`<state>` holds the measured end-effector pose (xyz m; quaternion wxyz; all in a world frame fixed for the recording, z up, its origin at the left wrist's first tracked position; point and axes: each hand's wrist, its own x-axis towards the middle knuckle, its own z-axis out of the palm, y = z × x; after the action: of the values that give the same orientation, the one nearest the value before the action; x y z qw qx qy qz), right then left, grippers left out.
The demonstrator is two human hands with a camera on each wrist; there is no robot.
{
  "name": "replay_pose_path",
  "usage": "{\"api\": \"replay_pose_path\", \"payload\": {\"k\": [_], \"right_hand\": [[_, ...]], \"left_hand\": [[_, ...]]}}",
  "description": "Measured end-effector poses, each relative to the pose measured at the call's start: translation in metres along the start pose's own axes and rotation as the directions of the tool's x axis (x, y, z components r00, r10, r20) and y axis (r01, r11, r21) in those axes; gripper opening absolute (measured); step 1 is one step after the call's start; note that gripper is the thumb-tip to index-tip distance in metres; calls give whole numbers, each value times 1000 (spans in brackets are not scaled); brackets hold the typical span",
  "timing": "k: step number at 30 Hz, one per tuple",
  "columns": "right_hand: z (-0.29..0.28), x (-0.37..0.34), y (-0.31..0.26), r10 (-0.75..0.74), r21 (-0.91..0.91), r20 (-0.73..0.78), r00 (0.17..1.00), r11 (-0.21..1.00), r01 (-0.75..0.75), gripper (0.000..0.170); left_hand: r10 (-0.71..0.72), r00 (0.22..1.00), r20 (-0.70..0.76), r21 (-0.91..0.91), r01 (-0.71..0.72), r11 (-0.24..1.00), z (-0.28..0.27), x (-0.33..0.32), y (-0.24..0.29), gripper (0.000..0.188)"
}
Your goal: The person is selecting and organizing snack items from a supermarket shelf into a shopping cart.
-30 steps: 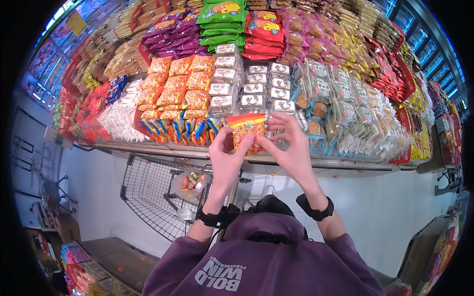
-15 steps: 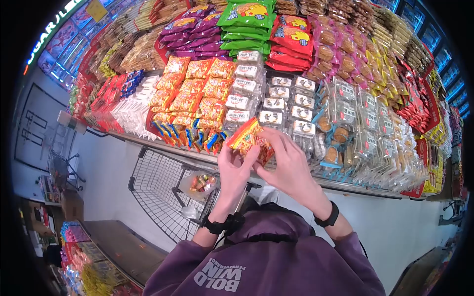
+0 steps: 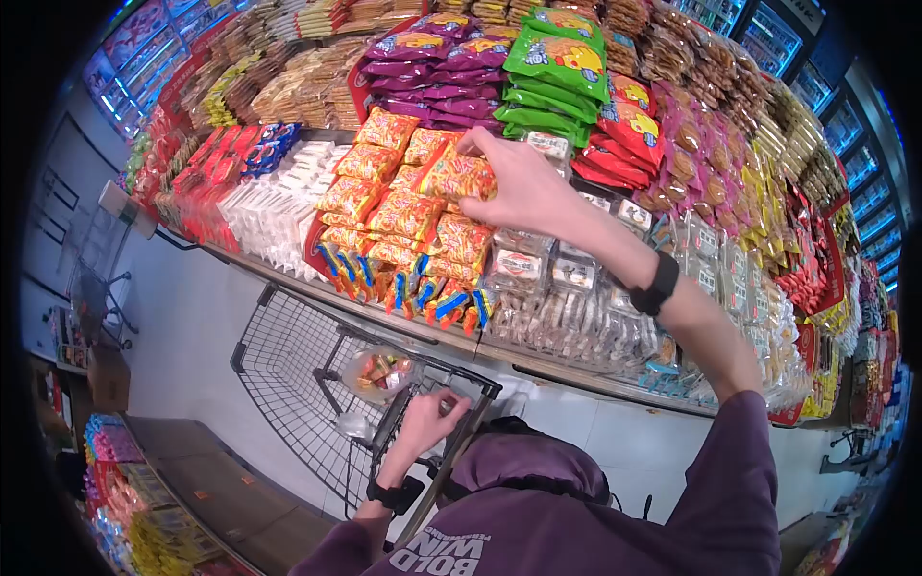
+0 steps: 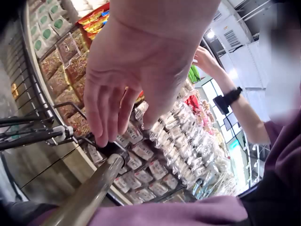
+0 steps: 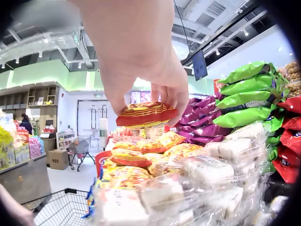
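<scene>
My right hand (image 3: 523,182) pinches a small red-and-yellow snack bag (image 3: 461,180) between thumb and fingers. In the right wrist view the bag (image 5: 146,115) is held level, close over a stack of matching snack bags (image 5: 136,157). My left hand (image 3: 425,422) is low, beside the shopping cart handle (image 3: 451,427), holding nothing. Its fingers hang loosely bent in the left wrist view, near the black end of the grey handle bar (image 4: 89,193).
Right of the stack lie white-labelled clear packs (image 3: 519,269). Purple bags (image 3: 432,72) and green bags (image 3: 557,67) are piled behind it. The wire cart (image 3: 298,355) stands before the display, with a clear plastic bag of small items (image 3: 382,372) in it.
Both hands held the snack bag earlier. My left hand has let go and dropped to the cart handle; my right hand has carried the bag forward and left over the stack.
</scene>
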<state>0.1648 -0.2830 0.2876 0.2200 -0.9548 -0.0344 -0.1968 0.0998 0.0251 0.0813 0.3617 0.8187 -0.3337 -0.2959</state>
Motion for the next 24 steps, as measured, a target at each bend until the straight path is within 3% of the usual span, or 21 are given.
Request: {"api": "replay_pose_path", "payload": {"k": [2, 6, 9, 10, 13, 17, 20, 24], "right_hand": [[22, 39, 19, -23, -34, 44, 999, 999, 24, 56], [60, 87, 40, -44, -31, 136, 990, 998, 49, 56], [76, 91, 49, -132, -5, 188, 973, 991, 135, 52], [80, 87, 49, -180, -28, 172, 968, 982, 188, 50], [75, 74, 33, -234, -165, 234, 944, 947, 276, 47], [89, 61, 30, -173, -225, 308, 936, 942, 248, 55], [93, 55, 27, -98, -255, 345, 933, 947, 194, 62], [85, 63, 25, -101, -217, 376, 921, 957, 194, 63]], "left_hand": [[19, 981, 193, 95, -38, 995, 6, -10, -13, 26], [103, 946, 308, 36, -120, 992, 24, -16, -38, 27], [33, 978, 206, 114, -58, 992, 20, -18, -34, 23], [15, 995, 100, 135, -29, 990, 17, -19, -34, 27], [19, 997, 71, 193, -33, 981, 3, -20, -52, 31], [19, 963, 268, 256, -90, 962, -2, -12, -70, 32], [119, 952, 283, 247, -192, 950, -2, -2, -86, 32], [134, 941, 311, 255, -218, 942, -14, 4, -80, 30]]}}
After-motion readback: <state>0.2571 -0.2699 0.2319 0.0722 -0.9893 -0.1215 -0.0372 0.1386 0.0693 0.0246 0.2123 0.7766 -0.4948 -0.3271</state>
